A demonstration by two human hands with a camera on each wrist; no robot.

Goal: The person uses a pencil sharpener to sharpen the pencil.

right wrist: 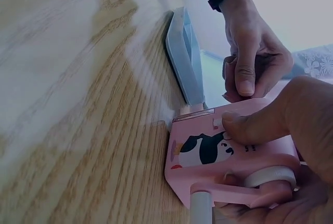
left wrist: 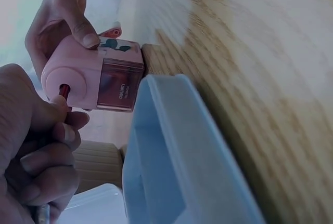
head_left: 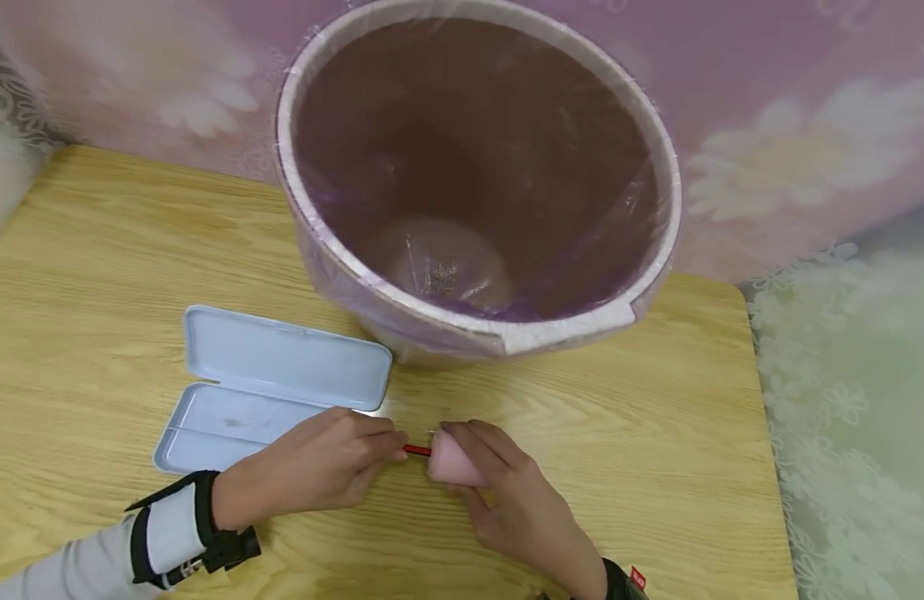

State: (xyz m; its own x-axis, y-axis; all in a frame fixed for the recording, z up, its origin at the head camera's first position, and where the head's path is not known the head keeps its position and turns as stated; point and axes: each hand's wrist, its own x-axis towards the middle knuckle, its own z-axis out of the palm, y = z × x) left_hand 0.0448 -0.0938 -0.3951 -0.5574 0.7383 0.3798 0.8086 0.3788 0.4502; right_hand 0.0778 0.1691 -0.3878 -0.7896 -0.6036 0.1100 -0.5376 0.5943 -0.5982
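Observation:
My left hand [head_left: 319, 462] pinches a red-and-black pencil [head_left: 417, 450] by thumb and fingers. The pencil's far end is inside the round hole of a pink crank pencil sharpener [left wrist: 73, 60]. My right hand [head_left: 517, 496] grips the sharpener around its body, the thumb over a panda picture on its side in the right wrist view. A pink crank arm [right wrist: 234, 194] with a pale handle hangs beside the right fingers, not held as far as shown. The sharpener has a see-through shavings drawer [left wrist: 120, 84] and stands on the wooden table [head_left: 656, 467].
An open light-blue pencil case [head_left: 289, 360] lies left of the sharpener, lid folded back, partly behind my left hand. A large bin [head_left: 476, 167] lined with clear plastic stands at the back, with small bits at its bottom. A flowered pink cloth [head_left: 799, 133] hangs behind.

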